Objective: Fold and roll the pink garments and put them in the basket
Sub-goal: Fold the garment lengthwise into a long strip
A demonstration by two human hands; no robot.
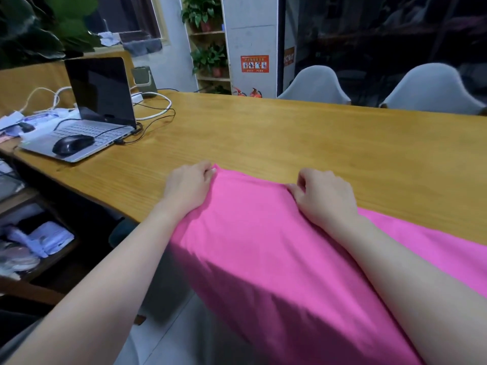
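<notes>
A pink garment [263, 246] hangs off the near edge of the wooden counter [290, 138] and runs up to both hands. The left hand [188, 188] pinches its far left corner with curled fingers [208, 171]; the right hand [325, 196] pinches the far edge just beside. Beyond the left fingers sit a mouse [72, 144] and laptop [92, 109]; past the right fingers stand two white chairs [429, 88].
</notes>
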